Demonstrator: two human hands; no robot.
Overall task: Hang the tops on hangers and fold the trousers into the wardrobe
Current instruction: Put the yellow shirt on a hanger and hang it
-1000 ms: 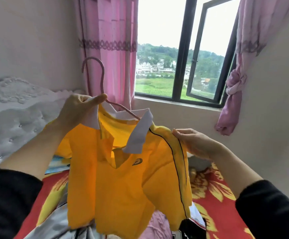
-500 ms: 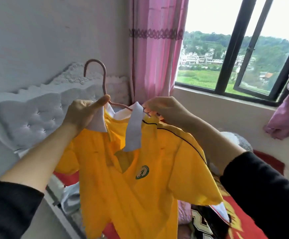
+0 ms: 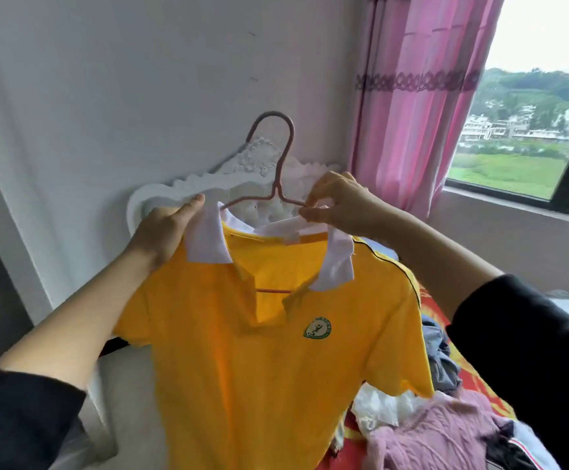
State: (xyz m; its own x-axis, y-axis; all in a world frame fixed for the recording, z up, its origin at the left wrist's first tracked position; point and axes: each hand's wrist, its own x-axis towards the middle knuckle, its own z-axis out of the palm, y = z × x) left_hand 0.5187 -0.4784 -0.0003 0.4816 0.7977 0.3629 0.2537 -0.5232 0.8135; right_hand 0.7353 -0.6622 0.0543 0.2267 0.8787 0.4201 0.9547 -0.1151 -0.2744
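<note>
Holding check, left to right. Left hand (image 3: 161, 235) is clamped on the left shoulder of the yellow polo shirt (image 3: 259, 361), thumb laid beside the white collar (image 3: 206, 240). Shirt is held up in the air on the pink hanger (image 3: 278, 193), in front of the headboard (image 3: 188, 184); wardrobe not in view. Right hand (image 3: 340, 205) is pinched on the collar by the hanger's right arm. Risks: right shoulder looks only partly seated, so slip-off is likely if the pinch is released early. Collar could be left folded under. Hanger could be tilted and the shirt dumped onto the clothes pile (image 3: 439, 432).
</note>
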